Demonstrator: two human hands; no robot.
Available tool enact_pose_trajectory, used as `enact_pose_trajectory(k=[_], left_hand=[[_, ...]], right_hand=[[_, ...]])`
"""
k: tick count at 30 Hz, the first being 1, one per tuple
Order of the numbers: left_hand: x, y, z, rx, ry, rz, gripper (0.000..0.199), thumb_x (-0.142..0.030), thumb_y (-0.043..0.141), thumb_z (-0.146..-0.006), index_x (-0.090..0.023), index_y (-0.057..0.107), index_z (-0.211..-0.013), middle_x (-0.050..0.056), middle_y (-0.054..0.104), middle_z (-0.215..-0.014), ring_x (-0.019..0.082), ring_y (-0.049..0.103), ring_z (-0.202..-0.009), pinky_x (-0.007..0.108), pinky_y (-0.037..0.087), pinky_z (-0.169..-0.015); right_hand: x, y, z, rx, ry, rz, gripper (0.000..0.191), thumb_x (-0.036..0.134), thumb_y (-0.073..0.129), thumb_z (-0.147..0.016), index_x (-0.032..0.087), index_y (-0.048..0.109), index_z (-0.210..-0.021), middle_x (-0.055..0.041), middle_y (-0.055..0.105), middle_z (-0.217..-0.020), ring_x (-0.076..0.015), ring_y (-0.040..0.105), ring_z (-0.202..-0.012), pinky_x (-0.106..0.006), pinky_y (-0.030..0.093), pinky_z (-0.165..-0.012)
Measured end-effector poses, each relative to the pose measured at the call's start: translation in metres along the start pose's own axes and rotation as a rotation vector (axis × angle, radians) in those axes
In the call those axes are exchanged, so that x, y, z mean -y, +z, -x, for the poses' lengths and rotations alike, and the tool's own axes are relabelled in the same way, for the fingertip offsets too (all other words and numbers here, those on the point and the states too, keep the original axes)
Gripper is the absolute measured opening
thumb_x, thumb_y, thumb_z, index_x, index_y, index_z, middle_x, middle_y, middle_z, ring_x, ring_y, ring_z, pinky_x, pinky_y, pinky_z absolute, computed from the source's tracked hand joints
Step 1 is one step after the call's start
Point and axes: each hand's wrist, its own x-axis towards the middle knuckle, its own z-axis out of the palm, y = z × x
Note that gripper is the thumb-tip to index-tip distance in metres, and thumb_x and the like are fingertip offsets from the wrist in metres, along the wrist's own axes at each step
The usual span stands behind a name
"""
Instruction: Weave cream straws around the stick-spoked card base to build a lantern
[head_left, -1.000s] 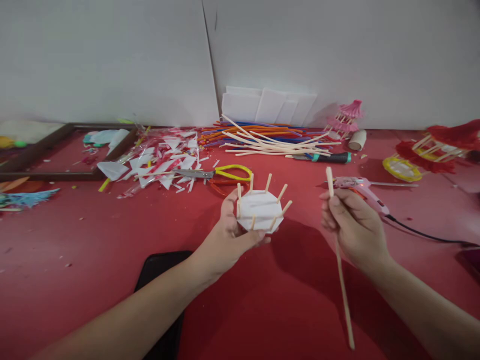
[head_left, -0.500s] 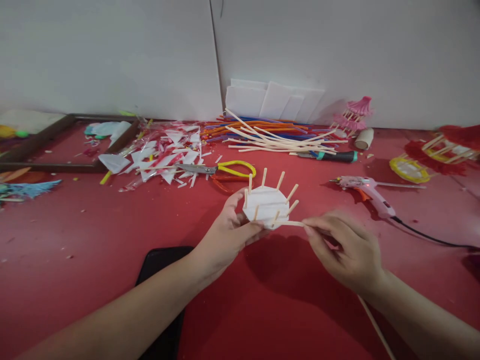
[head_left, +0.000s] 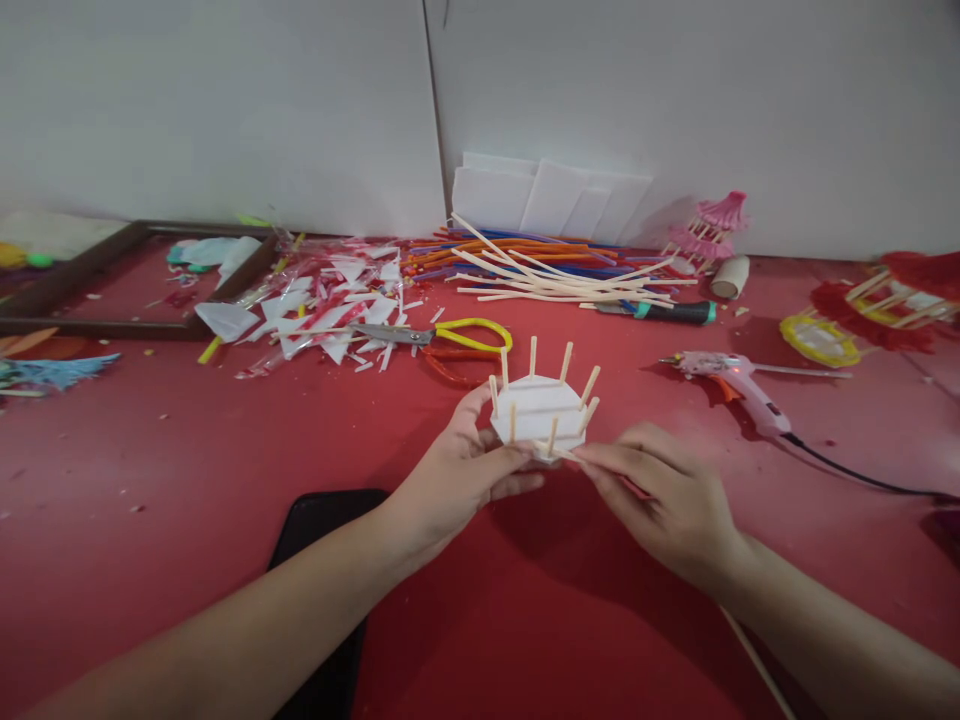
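Note:
A white polygon-shaped foam or card base (head_left: 538, 405) with several short pale sticks standing up around its rim is in my left hand (head_left: 472, 455). The left thumb presses the near edge and the fingers lie around and beneath it. My right hand (head_left: 664, 490) pinches a cream pipe cleaner (head_left: 564, 454) between thumb and fingertips, close to the base's near right edge. This strand lies along the front rim by the near sticks, its other end at the left thumb. A long cream length (head_left: 757, 660) shows below my right forearm; whether it is the same strand I cannot tell.
On the red table, a pink glue gun (head_left: 742, 385) with a lit red light lies right. Scissors (head_left: 450, 335), paper scraps (head_left: 337, 310), a pipe-cleaner pile (head_left: 547, 270) and a dark-handled cutter (head_left: 675, 312) lie behind. A black phone-like slab (head_left: 322, 540) lies under my left forearm.
My right hand has moved left, closer to the base, and less of the strand shows between them. The base has shifted slightly right and tilted so its sticks stand more upright.

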Motion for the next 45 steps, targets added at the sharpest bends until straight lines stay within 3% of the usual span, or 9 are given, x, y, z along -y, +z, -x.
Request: enact_pose_trajectory(k=[8, 15, 20, 22, 26, 29, 35, 45], left_hand=[[0.0013, -0.0004, -0.0002, 0.030, -0.021, -0.042, 0.073, -0.011, 0.068, -0.085, -0.027, 0.028, -0.143, 0.002, 0.076, -0.091, 0.015, 0.076, -0.078, 0.023, 0.061, -0.068], [-0.0027, 0.0051, 0.0026, -0.017, -0.023, -0.080, 0.068, -0.011, 0.069, -0.085, -0.025, 0.033, -0.140, 0.002, 0.075, -0.090, 0.014, 0.074, -0.071, 0.021, 0.060, -0.060], [-0.0028, 0.0048, 0.0026, -0.040, -0.026, -0.112, 0.073, -0.012, 0.071, -0.083, -0.022, 0.030, -0.142, 0.005, 0.076, -0.092, 0.014, 0.073, -0.070, 0.024, 0.060, -0.064], [-0.0023, 0.0036, 0.0021, -0.047, -0.038, -0.108, 0.071, -0.015, 0.075, -0.080, -0.019, 0.035, -0.138, 0.006, 0.076, -0.092, 0.016, 0.074, -0.072, 0.025, 0.060, -0.065], [0.0003, 0.0008, -0.0003, -0.010, -0.084, -0.065, 0.046, -0.018, 0.081, -0.073, -0.015, 0.058, -0.113, 0.008, 0.077, -0.094, 0.016, 0.073, -0.080, 0.026, 0.058, -0.072], [0.0024, 0.0000, -0.0020, 0.022, -0.106, -0.041, 0.039, -0.019, 0.083, -0.069, -0.015, 0.064, -0.103, 0.007, 0.077, -0.092, 0.016, 0.073, -0.079, 0.026, 0.057, -0.074], [0.0011, 0.0024, -0.0002, 0.003, -0.143, -0.076, 0.042, -0.023, 0.081, -0.074, -0.015, 0.057, -0.107, 0.005, 0.076, -0.081, 0.015, 0.072, -0.065, 0.026, 0.058, -0.064], [0.0001, 0.0045, 0.0016, 0.002, -0.088, -0.075, 0.043, -0.018, 0.080, -0.072, -0.015, 0.055, -0.107, 0.004, 0.075, -0.079, 0.012, 0.071, -0.059, 0.021, 0.058, -0.058]], right_hand=[[-0.0009, -0.0008, -0.0006, 0.019, 0.068, -0.115, 0.024, 0.003, 0.056, -0.087, 0.017, 0.063, -0.105, -0.0038, 0.062, -0.089, -0.0118, 0.060, -0.081, -0.023, 0.050, -0.073], [-0.0007, -0.0006, 0.0002, 0.056, 0.001, -0.078, 0.029, 0.001, 0.053, -0.088, 0.019, 0.063, -0.110, -0.0052, 0.064, -0.095, -0.0121, 0.061, -0.086, -0.023, 0.052, -0.075], [-0.0016, -0.0015, 0.0012, 0.056, -0.043, 0.008, 0.031, 0.000, 0.051, -0.088, 0.018, 0.064, -0.110, -0.0072, 0.064, -0.097, -0.0133, 0.062, -0.085, -0.023, 0.053, -0.071], [-0.0017, -0.0016, 0.0014, 0.054, -0.046, 0.021, 0.031, 0.001, 0.051, -0.088, 0.018, 0.064, -0.110, -0.0076, 0.065, -0.098, -0.0138, 0.064, -0.085, -0.024, 0.053, -0.071], [-0.0015, -0.0021, 0.0011, 0.041, -0.045, 0.052, 0.029, 0.004, 0.052, -0.089, 0.019, 0.065, -0.110, -0.0070, 0.065, -0.094, -0.0140, 0.065, -0.082, -0.024, 0.054, -0.069], [-0.0011, -0.0026, 0.0009, 0.030, -0.035, 0.078, 0.028, 0.007, 0.052, -0.089, 0.020, 0.067, -0.108, -0.0065, 0.065, -0.093, -0.0139, 0.065, -0.079, -0.025, 0.054, -0.067], [-0.0006, -0.0028, 0.0008, 0.015, -0.038, 0.068, 0.030, 0.005, 0.051, -0.089, 0.022, 0.066, -0.109, -0.0060, 0.065, -0.094, -0.0134, 0.064, -0.080, -0.025, 0.054, -0.068], [0.0017, -0.0003, -0.0001, -0.016, -0.010, 0.073, 0.021, 0.009, 0.055, -0.091, 0.020, 0.064, -0.106, -0.0044, 0.069, -0.090, -0.0131, 0.066, -0.081, -0.024, 0.056, -0.071]])
